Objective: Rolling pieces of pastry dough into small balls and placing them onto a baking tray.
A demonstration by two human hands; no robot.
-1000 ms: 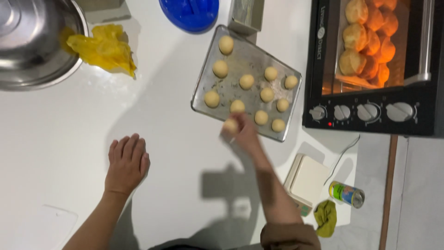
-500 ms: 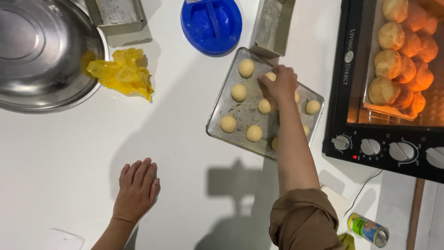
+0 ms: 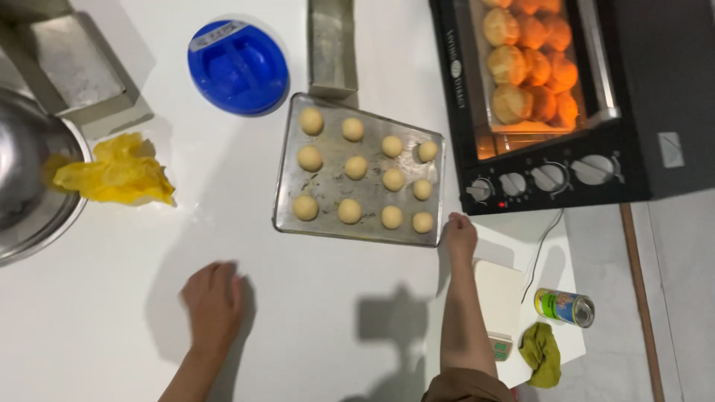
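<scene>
A metal baking tray (image 3: 328,201) lies on the white table with several pale round dough balls (image 3: 355,167) set in rows on it. My right hand (image 3: 459,234) rests at the tray's near right corner, fingers curled, touching its edge or just beside it. Nothing shows in that hand. My left hand (image 3: 214,295) lies flat on the bare table, fingers apart, well below and left of the tray.
A black countertop oven (image 3: 544,179) stands at the right, lit, with browned buns inside. A blue lid (image 3: 238,65), a loaf tin (image 3: 332,46), a steel bowl (image 3: 30,193), yellow plastic (image 3: 115,173), a can (image 3: 564,307) and a green cloth (image 3: 542,354) lie around.
My right hand has pulled back from over the dough balls to the tray's near right corner. The camera view has shifted closer. My left hand stays flat on the table.
</scene>
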